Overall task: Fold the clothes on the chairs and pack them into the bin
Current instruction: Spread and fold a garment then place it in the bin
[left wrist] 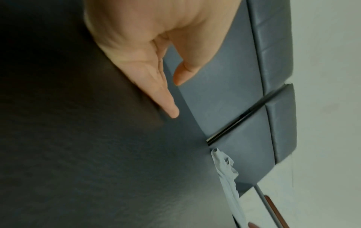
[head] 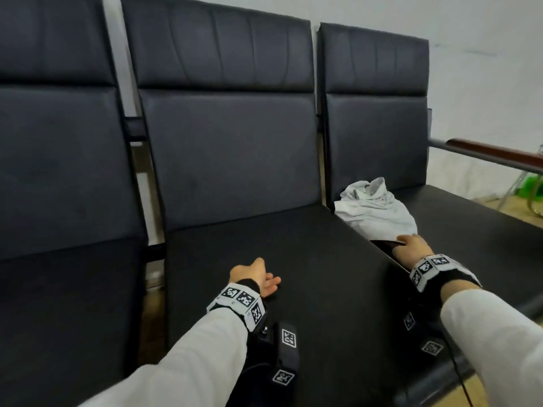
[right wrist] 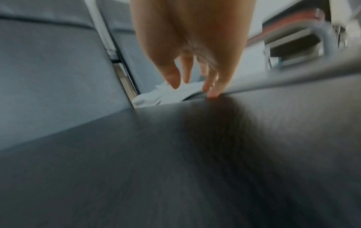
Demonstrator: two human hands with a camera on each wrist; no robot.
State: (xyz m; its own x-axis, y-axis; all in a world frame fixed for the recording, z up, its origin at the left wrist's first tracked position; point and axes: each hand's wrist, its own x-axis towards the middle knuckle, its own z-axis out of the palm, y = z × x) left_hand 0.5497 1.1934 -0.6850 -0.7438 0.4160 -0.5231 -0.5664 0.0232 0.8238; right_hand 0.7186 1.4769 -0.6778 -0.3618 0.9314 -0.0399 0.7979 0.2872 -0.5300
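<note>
Next up is grabbing that crumpled white garment on the right chair's seat. Right hand hovers at its near edge, fingers spread, holding nothing; left hand rests loose on the middle seat. I'd pinch a hem (not the bunched middle). Only the head view shows both hands; no bin anywhere

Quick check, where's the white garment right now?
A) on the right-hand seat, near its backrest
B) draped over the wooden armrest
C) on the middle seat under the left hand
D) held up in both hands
A: the crumpled white garment lies on the right-hand seat by the backrest, just beyond the right hand.
</note>
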